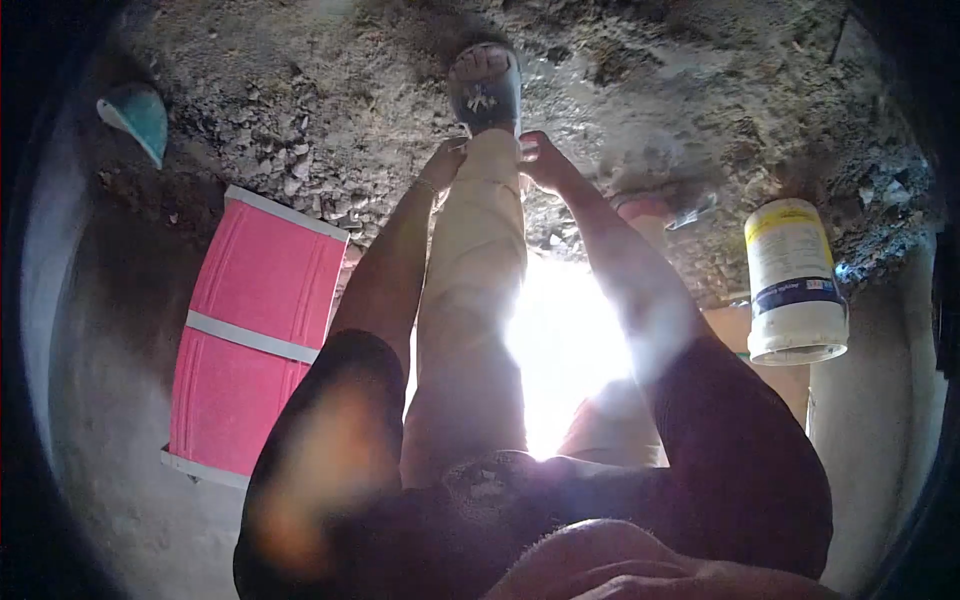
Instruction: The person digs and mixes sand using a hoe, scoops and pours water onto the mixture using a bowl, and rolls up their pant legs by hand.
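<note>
One beige trouser leg (475,250) stretches away from me, down to a foot in a dark sandal (485,95) with a pale mark on its strap. At the left side of the cuff, my left hand (444,165) is closed on the cloth, its fingertips partly hidden. Opposite it, my right hand (541,162) pinches the cuff's right edge with curled fingers. The other leg is mostly lost in bright glare.
A pink box-like object (250,270) with grey bands stands at left. Further left lies a teal and white curved piece (138,118). At right is a white bucket (795,285) with a yellow and dark label. The ground (330,90) is rough, with rubble.
</note>
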`<state>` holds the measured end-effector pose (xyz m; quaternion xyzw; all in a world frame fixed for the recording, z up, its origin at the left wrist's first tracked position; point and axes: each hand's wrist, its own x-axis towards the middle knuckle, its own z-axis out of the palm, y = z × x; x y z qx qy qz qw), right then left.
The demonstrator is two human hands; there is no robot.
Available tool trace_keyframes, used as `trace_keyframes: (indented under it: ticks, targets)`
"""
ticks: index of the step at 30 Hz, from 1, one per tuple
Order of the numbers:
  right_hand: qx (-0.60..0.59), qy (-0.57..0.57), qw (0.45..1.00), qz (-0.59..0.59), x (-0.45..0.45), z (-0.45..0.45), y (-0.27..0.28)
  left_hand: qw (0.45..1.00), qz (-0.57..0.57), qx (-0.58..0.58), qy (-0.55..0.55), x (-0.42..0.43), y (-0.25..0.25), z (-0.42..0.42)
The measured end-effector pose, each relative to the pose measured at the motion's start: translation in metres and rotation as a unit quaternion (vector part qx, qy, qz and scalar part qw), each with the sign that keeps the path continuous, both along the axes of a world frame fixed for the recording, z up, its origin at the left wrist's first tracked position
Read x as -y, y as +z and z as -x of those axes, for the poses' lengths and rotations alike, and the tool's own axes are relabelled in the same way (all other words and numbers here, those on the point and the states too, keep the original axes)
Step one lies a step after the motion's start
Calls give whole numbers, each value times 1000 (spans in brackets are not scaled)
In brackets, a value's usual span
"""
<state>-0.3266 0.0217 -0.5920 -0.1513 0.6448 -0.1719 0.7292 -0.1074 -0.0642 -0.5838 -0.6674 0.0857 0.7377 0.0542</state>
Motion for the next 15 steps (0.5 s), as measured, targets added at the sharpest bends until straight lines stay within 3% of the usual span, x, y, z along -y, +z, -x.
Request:
trace_keyframes:
  ticks: [1, 2, 3, 4, 5, 6, 7, 8, 10, 11, 12, 13, 15]
  targets:
    - [76, 35, 994, -75, 6, -1, -2, 998, 10, -27, -61, -2, -10, -4]
    - [76, 34, 993, -87, 9, 1, 2, 991, 18, -55, -120, -7, -16, -5]
    - [64, 59, 993, -84, 11, 3, 7, 998, -12, -66, -4, 11, 25, 24]
    - [51, 85, 992, -78, 11, 5, 11, 998, -20, -68, -2, 12, 25, 19]
    - [-5, 129, 990, -60, 15, 7, 14, 986, 28, -44, -159, 20, 26, 11]
    - [-8, 130, 989, -63, 25, 10, 29, 947, 77, -20, -311, 27, 27, 7]
    - [-164, 156, 973, 48, 40, 14, 55, 842, 261, 54, -470, 36, 45, 8]
    - [-311, 175, 920, 159, 48, 13, 81, 843, 260, 53, -468, 39, 67, 7]
    - [-353, 268, 855, 269, 14, 5, 107, 729, 327, 63, -598, 46, 110, 4]
    - [-310, 262, 893, 195, 3, 6, 123, 728, 329, 62, -598, 42, 118, -2]
    - [-263, 253, 923, 120, -6, 5, 136, 765, 317, 60, -557, 32, 122, -12]
    - [-263, 250, 924, 119, -17, -1, 142, 800, 303, 57, -514, 30, 133, -14]
    - [-224, 163, 952, 131, -27, -6, 143, 789, 277, 44, -547, 34, 148, -7]
